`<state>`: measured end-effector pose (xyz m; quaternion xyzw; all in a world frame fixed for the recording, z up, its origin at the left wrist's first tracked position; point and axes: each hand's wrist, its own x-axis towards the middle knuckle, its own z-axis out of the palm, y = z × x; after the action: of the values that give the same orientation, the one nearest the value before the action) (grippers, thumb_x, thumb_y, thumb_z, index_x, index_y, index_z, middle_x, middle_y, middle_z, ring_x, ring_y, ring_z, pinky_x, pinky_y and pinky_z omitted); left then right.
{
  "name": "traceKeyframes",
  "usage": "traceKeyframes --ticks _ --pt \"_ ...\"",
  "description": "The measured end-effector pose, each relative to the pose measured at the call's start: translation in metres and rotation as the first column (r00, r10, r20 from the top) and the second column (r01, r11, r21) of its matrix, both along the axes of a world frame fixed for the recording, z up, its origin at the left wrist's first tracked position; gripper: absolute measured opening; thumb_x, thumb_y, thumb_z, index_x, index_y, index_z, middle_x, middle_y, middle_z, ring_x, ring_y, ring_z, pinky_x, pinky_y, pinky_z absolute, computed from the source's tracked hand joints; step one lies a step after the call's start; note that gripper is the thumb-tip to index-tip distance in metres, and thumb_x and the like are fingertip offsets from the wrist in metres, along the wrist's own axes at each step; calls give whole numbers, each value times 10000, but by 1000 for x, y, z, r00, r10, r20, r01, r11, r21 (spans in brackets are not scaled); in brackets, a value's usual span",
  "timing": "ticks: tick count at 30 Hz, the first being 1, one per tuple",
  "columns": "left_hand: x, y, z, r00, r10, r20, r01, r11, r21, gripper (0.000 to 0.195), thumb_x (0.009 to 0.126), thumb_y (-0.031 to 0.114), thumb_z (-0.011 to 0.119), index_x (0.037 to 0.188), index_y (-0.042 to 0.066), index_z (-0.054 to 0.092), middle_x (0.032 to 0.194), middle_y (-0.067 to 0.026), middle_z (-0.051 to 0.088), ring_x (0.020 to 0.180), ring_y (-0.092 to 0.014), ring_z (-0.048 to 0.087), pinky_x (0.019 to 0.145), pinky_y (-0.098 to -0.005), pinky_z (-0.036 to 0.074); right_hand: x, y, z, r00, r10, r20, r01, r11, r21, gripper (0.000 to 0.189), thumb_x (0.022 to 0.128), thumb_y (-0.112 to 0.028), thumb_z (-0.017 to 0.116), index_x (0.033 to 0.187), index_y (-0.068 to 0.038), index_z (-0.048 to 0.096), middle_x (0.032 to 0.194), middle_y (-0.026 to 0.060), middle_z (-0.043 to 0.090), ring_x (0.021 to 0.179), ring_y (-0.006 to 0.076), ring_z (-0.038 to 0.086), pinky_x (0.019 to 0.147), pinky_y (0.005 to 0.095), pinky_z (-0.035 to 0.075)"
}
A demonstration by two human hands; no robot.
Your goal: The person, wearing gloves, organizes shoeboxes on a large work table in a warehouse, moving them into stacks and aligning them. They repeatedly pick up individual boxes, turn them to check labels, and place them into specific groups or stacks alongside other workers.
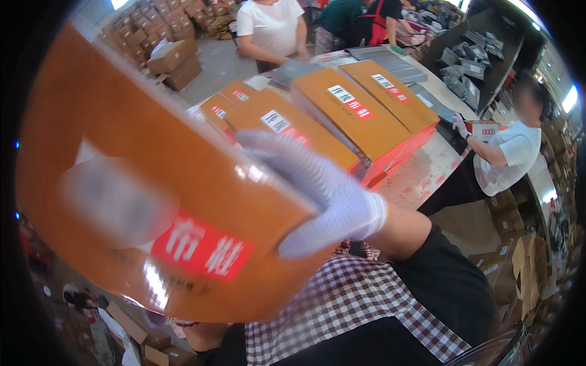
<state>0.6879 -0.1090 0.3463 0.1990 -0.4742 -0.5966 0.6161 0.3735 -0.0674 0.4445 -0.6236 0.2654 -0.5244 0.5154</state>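
A large orange-brown cardboard box (219,192) with a glossy lid and a red and white label fills the left of the view, close to the camera. My right hand (325,201), in a white knitted glove, grips its right edge, with the thumb on the lid. My left hand (155,319) is mostly hidden behind the box's lower edge; only a bit of glove and the wrist show, so its hold is unclear. Beyond my right hand, several similar orange boxes (352,110) with red sides lie on the worktable (407,187).
Grey plastic mailing bags (389,64) lie at the table's far end. A co-worker (512,151) at the right holds a box; another person (270,32) stands across the table. Cartons (176,64) are stacked behind, and open cartons (155,338) lie at lower left.
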Motion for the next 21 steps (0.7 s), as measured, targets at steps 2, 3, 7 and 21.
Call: traceKeyframes --ticks 2,3,7,21 --pt "-33 -7 33 998 -61 17 62 995 -76 633 1004 290 531 1554 35 348 1533 -152 439 1383 -268 444 1118 -432 353 -43 17 22 984 -82 161 67 993 96 1010 749 -132 856 1566 5 277 1462 178 504 1249 242 574 1080 352 445" --pt "-54 -15 41 995 -95 38 98 991 -85 639 1014 311 528 1563 42 340 1551 -151 424 1408 -267 425 1140 -436 332 -68 26 26 959 -162 234 129 980 150 930 766 -99 826 1546 4 331 1410 165 559 1155 218 641 1023 330 493" --pt "-78 -71 -8 971 -45 236 -9 975 221 629 1041 401 531 1567 89 379 1573 -102 421 1461 -245 375 1205 -419 236 -180 55 40 805 -430 409 394 903 175 636 869 -132 710 1440 33 484 1207 144 689 1050 224 692 946 323 550" --pt "-183 -111 -85 982 -187 -2 177 926 333 533 1051 428 535 1406 30 526 1293 -67 603 1161 -195 584 972 -336 516 -516 64 -6 734 -677 -51 603 615 508 481 865 -262 775 1257 -14 651 1220 122 701 1086 215 685 967 348 535"
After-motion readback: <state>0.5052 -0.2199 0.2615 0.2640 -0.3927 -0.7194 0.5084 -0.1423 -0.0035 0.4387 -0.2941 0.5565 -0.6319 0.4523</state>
